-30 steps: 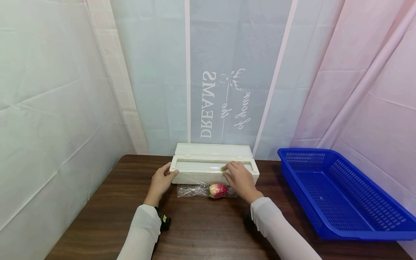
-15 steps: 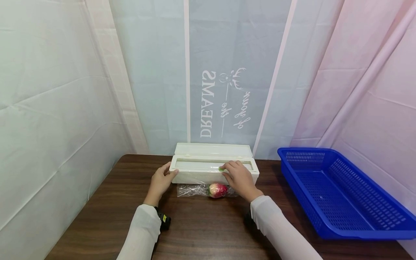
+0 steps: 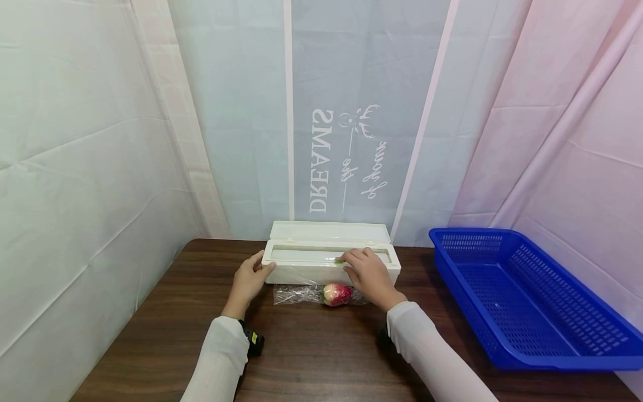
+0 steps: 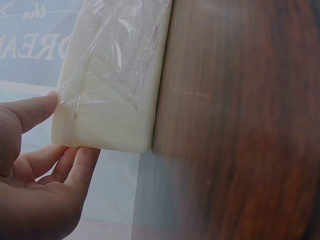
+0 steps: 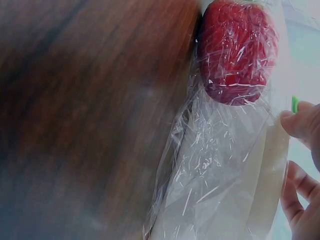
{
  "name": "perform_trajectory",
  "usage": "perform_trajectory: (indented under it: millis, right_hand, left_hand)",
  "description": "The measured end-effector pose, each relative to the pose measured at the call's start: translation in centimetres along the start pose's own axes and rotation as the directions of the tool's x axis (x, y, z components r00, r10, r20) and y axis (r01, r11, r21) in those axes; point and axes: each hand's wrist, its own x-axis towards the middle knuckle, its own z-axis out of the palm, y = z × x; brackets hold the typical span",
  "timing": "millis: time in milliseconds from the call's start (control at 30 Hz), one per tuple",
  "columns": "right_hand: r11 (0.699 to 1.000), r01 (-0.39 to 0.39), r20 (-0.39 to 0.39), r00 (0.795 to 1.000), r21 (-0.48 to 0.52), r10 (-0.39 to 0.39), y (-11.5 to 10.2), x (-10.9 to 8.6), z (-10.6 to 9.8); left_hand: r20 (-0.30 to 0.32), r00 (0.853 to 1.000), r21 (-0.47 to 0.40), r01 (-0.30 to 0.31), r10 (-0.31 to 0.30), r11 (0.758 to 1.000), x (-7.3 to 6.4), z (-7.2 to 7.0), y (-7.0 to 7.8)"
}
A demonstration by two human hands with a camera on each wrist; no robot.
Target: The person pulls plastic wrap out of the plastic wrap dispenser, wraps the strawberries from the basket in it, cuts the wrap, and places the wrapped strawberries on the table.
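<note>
A long white cling film dispenser [image 3: 301, 273] lies across the table with its lid [image 3: 329, 231] raised behind it. My left hand [image 3: 246, 283] grips its left end, thumb in front and fingers round the end, as the left wrist view confirms. On the dispenser's top, right of centre, my right hand [image 3: 370, 278] pinches a small green slider [image 5: 295, 104], mostly hidden by the fingers. Clear cling film [image 5: 210, 155] hangs down the front onto the table. A red and cream fruit [image 3: 337, 294] lies under or within this film, close to the dispenser's front.
A blue perforated plastic basket [image 3: 494, 279] stands at the right on the dark wooden table [image 3: 311, 363]. Behind the table hangs a printed curtain [image 3: 251, 111]. White cloth [image 3: 90, 167] borders the left side.
My right hand's fingertips have slid the green slider a short way to the left along the dispenser. The left hand, dispenser and fruit stay where they were.
</note>
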Motion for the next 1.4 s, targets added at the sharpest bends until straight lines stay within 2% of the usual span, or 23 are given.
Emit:
perform_trajectory:
  millis: [700, 933, 1167, 1267, 1400]
  right_hand:
    - [1.0, 0.01, -0.032, 0.999, 0.02, -0.009, 0.0, 0.3, -0.1]
    - [0.998, 0.035, 0.015, 0.999, -0.055, -0.035, 0.0, 0.3, 0.0]
    - [0.993, -0.01, 0.048, 0.999, -0.12, 0.016, -0.5, 0.4, -0.2]
    - [0.994, -0.047, 0.024, 0.999, -0.099, 0.049, -0.8, 0.4, -0.2]
    - [0.997, -0.078, -0.023, 0.997, -0.004, 0.078, -1.5, 0.6, -0.2]
  left_hand:
    - [-0.001, 1.0, 0.011, 0.003, -0.003, 1.0, -0.1, -0.1, 0.3]
    - [0.005, 1.0, 0.009, 0.012, -0.012, 1.0, -0.2, 0.0, 0.3]
    - [0.009, 1.0, -0.006, 0.027, -0.027, 1.0, -0.3, 0.0, 0.2]
    - [0.007, 1.0, -0.01, 0.023, -0.023, 1.0, -0.3, -0.1, 0.3]
    - [0.011, 1.0, -0.01, 0.027, -0.027, 1.0, -0.3, -0.2, 0.3]
